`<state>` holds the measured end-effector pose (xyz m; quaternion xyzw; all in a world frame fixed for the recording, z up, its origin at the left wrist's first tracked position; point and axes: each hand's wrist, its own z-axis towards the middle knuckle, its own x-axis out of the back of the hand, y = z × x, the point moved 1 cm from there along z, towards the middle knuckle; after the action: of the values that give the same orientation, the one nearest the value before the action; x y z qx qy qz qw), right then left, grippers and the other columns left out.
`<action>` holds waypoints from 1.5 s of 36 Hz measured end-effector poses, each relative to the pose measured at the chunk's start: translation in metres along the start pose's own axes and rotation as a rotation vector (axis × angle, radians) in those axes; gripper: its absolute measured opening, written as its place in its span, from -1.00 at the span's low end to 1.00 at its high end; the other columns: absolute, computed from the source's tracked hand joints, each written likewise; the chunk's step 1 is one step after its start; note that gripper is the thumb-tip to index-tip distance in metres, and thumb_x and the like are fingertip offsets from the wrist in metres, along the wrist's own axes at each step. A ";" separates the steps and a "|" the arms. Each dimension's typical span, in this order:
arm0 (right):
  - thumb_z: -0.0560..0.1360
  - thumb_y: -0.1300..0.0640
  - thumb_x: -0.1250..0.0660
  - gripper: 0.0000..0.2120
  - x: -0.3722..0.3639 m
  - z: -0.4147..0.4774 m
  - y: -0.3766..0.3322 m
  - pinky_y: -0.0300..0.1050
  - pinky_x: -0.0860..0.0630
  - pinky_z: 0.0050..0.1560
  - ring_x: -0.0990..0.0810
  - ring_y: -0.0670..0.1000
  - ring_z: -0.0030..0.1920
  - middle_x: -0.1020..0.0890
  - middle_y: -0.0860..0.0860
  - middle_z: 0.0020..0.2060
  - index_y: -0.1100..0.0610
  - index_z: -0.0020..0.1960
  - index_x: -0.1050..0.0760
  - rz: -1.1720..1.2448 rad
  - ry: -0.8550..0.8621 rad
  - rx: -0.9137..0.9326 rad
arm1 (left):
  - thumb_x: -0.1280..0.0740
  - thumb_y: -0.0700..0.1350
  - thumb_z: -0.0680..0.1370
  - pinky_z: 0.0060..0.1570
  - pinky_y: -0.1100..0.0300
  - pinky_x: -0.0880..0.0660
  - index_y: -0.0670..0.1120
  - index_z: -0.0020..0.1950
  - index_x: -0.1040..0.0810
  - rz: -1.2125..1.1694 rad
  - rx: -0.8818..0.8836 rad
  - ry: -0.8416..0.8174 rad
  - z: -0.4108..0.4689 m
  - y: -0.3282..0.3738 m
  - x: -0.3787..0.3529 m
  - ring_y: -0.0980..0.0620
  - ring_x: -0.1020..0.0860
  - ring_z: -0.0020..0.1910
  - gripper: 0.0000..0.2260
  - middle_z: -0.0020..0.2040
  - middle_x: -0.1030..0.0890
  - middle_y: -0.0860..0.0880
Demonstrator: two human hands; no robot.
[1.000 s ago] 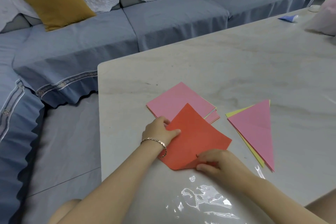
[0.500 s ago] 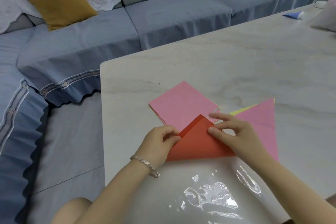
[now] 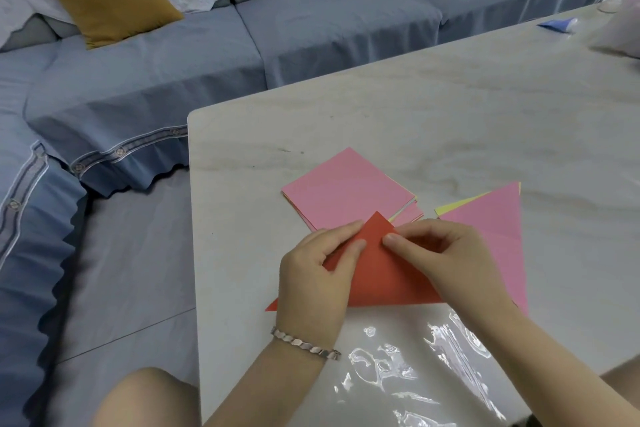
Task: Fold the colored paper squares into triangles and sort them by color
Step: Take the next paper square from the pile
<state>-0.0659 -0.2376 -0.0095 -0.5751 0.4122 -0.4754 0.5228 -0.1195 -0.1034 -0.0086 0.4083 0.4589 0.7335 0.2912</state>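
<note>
1. Pinching the folded red paper (image 3: 384,282) near its top corner: left hand (image 3: 311,284) grips the left edge between thumb and fingers, right hand (image 3: 446,260) pinches the right edge, fingers curled.
2. Red paper lies as a triangle at lower centre of the frame, its long edge towards the viewer, on the tabletop (image 3: 415,107).
3. Pink squares stack (image 3: 346,191) sits just above it, partly overlapped by the red tip.
4. Pink triangle (image 3: 491,218) lies at centre right on top of a yellow triangle (image 3: 453,207).
5. Clear plastic wrapper (image 3: 415,367) lies at the bottom of the frame.
</note>
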 end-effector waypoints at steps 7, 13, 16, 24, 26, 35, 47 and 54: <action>0.36 0.28 -0.46 -0.78 -0.003 -0.006 -0.007 -0.45 -0.43 -0.25 -0.59 -0.16 -0.33 -0.68 -0.10 -0.34 -0.04 -0.17 -0.62 0.020 0.036 0.078 | -0.45 -0.27 0.40 -0.14 0.52 -0.39 0.19 -0.11 -0.62 -0.044 0.025 0.010 -0.002 0.002 0.002 0.34 -0.55 -0.17 -0.68 -0.22 -0.59 0.37; 0.36 0.26 -0.45 -0.76 -0.005 -0.008 -0.009 -0.52 -0.40 -0.20 -0.60 -0.32 -0.24 -0.65 -0.30 -0.31 -0.10 -0.21 -0.62 -0.048 0.038 0.109 | -0.44 -0.28 0.39 -0.14 0.54 -0.39 0.16 -0.07 -0.59 -0.030 -0.004 0.010 -0.002 0.004 0.005 0.34 -0.54 -0.18 -0.67 -0.20 -0.59 0.25; 0.37 0.27 -0.45 -0.76 -0.004 -0.008 -0.009 -0.53 -0.39 -0.21 -0.59 -0.33 -0.24 -0.65 -0.31 -0.32 -0.09 -0.22 -0.62 -0.045 0.036 0.105 | -0.44 -0.28 0.40 -0.15 0.53 -0.38 0.09 -0.04 -0.62 -0.027 -0.007 0.002 -0.002 0.003 0.005 0.32 -0.55 -0.19 -0.71 -0.20 -0.60 0.22; 0.38 0.27 -0.43 -0.77 -0.003 -0.009 -0.007 -0.56 -0.37 -0.22 -0.58 -0.37 -0.24 -0.62 -0.37 -0.35 -0.08 -0.20 -0.62 -0.069 0.014 0.102 | -0.42 -0.26 0.43 -0.18 0.51 -0.38 0.00 -0.05 -0.67 -0.012 -0.003 -0.012 -0.002 0.001 0.003 0.27 -0.55 -0.16 -0.81 -0.18 -0.62 0.17; 0.39 0.27 -0.43 -0.77 -0.003 -0.009 -0.006 -0.55 -0.38 -0.21 -0.58 -0.36 -0.23 -0.62 -0.36 -0.34 -0.07 -0.20 -0.63 -0.063 0.011 0.099 | -0.42 -0.23 0.43 -0.19 0.50 -0.38 0.01 -0.06 -0.67 -0.014 -0.002 -0.011 -0.002 0.000 0.003 0.25 -0.55 -0.17 -0.82 -0.18 -0.62 0.15; 0.41 0.30 -0.40 -0.75 -0.004 -0.009 -0.006 -0.56 -0.37 -0.20 -0.57 -0.37 -0.23 -0.62 -0.37 -0.35 -0.07 -0.21 -0.62 -0.092 -0.010 0.134 | -0.41 -0.28 0.43 -0.22 0.50 -0.39 0.03 -0.10 -0.66 -0.033 0.025 -0.013 -0.003 0.002 0.004 0.30 -0.54 -0.19 -0.79 -0.20 -0.62 0.17; 0.40 0.27 -0.42 -0.70 -0.001 -0.004 -0.005 -0.49 -0.40 -0.16 -0.59 -0.27 -0.22 -0.63 -0.33 -0.31 -0.16 -0.25 -0.60 -0.220 -0.119 0.202 | -0.45 -0.27 0.39 -0.24 0.54 -0.39 0.17 -0.18 -0.59 -0.079 0.157 -0.079 -0.003 0.008 0.007 0.35 -0.53 -0.30 -0.70 -0.31 -0.58 0.22; 0.42 0.15 -0.42 -0.91 0.004 0.015 -0.017 -0.44 -0.41 -0.10 -0.58 -0.23 -0.15 -0.67 -0.19 -0.24 0.01 -0.12 -0.68 -0.511 -0.426 0.350 | -0.47 -0.28 0.37 -0.25 0.49 -0.43 0.18 -0.21 -0.58 -0.057 0.184 -0.149 0.001 0.001 0.015 0.28 -0.53 -0.39 -0.68 -0.38 -0.62 0.20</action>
<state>-0.0513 -0.2364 0.0075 -0.6475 0.0502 -0.5234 0.5517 -0.1264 -0.0911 -0.0027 0.4733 0.5127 0.6473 0.3067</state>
